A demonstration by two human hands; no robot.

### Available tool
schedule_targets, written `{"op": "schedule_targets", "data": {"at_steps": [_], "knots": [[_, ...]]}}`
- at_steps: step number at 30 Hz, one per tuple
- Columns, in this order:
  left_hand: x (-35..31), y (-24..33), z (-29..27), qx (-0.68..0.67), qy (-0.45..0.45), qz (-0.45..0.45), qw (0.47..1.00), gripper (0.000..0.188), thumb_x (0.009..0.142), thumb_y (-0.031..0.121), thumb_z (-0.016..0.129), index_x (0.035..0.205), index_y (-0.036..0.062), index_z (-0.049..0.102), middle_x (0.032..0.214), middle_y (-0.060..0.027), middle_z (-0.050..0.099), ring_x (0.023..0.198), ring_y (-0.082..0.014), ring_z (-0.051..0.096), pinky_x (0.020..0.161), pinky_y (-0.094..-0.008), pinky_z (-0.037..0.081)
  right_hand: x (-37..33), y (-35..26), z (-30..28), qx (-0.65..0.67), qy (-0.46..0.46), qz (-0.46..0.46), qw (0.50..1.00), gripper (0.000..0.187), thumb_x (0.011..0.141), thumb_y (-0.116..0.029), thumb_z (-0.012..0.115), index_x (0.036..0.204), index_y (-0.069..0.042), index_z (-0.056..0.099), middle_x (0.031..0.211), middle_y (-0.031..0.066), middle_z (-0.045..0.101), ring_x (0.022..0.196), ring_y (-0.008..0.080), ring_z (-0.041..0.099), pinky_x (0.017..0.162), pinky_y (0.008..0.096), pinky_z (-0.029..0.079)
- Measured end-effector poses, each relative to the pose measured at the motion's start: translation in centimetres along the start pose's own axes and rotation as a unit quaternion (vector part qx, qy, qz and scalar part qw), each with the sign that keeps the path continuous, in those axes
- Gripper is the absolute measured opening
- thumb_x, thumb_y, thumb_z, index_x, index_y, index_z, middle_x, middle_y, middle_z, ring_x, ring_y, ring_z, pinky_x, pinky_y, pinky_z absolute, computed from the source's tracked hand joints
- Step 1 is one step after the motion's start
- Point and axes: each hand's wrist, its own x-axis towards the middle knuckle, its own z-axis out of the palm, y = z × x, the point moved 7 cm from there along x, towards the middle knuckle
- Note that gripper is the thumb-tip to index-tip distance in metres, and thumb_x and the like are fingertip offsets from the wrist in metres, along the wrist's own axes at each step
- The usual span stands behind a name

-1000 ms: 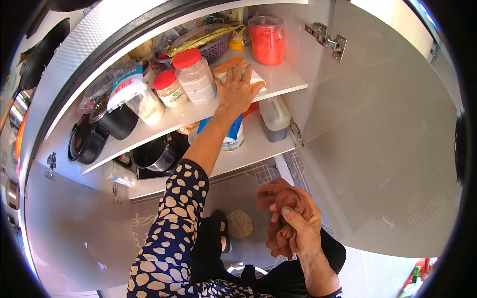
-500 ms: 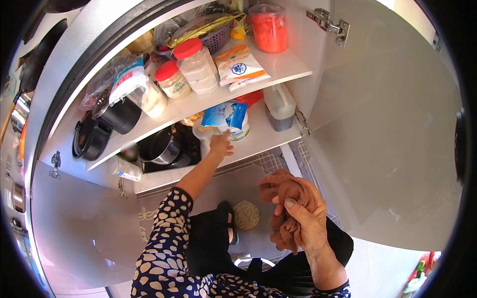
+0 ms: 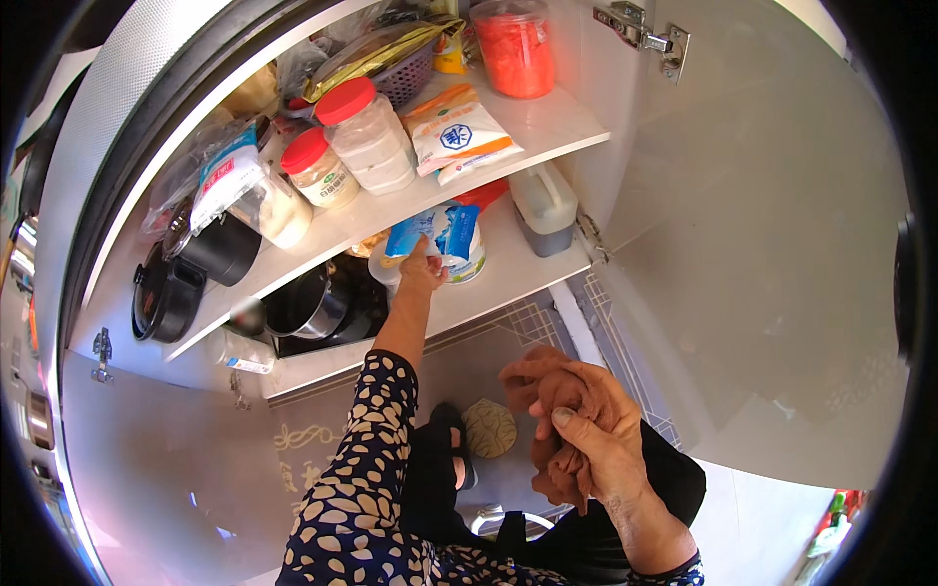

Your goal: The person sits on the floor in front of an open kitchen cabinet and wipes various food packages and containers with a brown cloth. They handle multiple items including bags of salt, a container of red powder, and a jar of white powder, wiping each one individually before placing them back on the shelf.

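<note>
One crumpled brown cloth [image 3: 569, 391] is filling my closed right hand [image 3: 611, 439]; my half-curled left hand [image 3: 423, 267], its hold unclear to me, is touching a blue packet [image 3: 452, 229] near the front edge of the lower shelf [image 3: 506, 268].

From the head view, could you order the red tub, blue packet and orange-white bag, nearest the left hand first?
1. Blue packet, at the left hand
2. Orange-white bag, upper shelf, front
3. Red tub, upper shelf, back right

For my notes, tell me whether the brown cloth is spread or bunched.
Bunched: the brown cloth is crumpled in the right hand.
</note>
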Motion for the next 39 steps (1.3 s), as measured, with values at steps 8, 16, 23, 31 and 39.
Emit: {"op": "schedule_targets", "data": {"at_steps": [8,16,23,31,39], "knots": [[-0.3,3.1,-1.6,-0.018,0.031,0.145,0.989,0.036,0.078,0.024,0.071,0.109,0.0186,0.052,0.106,-0.0048,0.053,0.094,-0.0213,0.049,0.079,-0.0401,0.041,0.0,-0.1,0.7,-0.019,-0.030,-0.005,0.999,0.044,0.085,-0.001,0.057,0.127,0.002,0.046,0.095,0.0181,0.061,0.075,0.0179,0.060,0.067,0.0297,0.053],[-7.6,4.9,-3.1,-0.029,-0.214,0.123,0.969,0.039,0.083,0.013,0.061,0.118,0.0161,0.043,0.113,-0.0127,0.054,0.098,-0.0325,0.057,0.075,-0.0592,0.050,-0.4,-0.5,1.1,-0.035,-0.018,-0.036,0.999,0.042,0.085,-0.006,0.059,0.124,0.006,0.048,0.093,0.0158,0.062,0.075,0.0163,0.059,0.067,0.0271,0.051],[-22.8,2.3,-3.0,-0.045,-0.303,-0.022,0.952,0.047,0.088,0.019,0.056,0.130,0.0005,0.043,0.126,-0.0194,0.054,0.115,-0.0353,0.054,0.100,-0.0515,0.042,-0.1,0.2,2.4,-0.037,-0.045,-0.044,0.997,0.038,0.087,0.000,0.058,0.124,0.001,0.048,0.102,0.0110,0.061,0.084,0.0119,0.059,0.071,0.0223,0.050],[-32.7,0.7,-3.4,-0.031,-0.429,-0.094,0.898,0.043,0.087,0.017,0.060,0.126,0.0030,0.048,0.118,-0.0146,0.060,0.107,-0.0285,0.060,0.095,-0.0464,0.048,-1.5,-1.6,7.3,-0.508,-0.041,-0.412,0.755,0.055,0.063,-0.008,0.077,0.115,-0.008,0.058,0.114,0.0173,0.053,0.097,0.0348,0.052,0.083,0.0430,0.045],[-34.5,-1.4,-4.2,-0.112,-0.483,-0.090,0.863,0.043,0.093,0.017,0.051,0.132,0.0005,0.041,0.129,-0.0165,0.052,0.117,-0.0294,0.053,0.102,-0.0459,0.042,-1.3,0.0,9.2,-0.621,-0.037,-0.462,0.633,0.048,0.069,-0.019,0.074,0.113,-0.010,0.058,0.123,0.0192,0.041,0.110,0.0413,0.039,0.088,0.0520,0.035]]}}
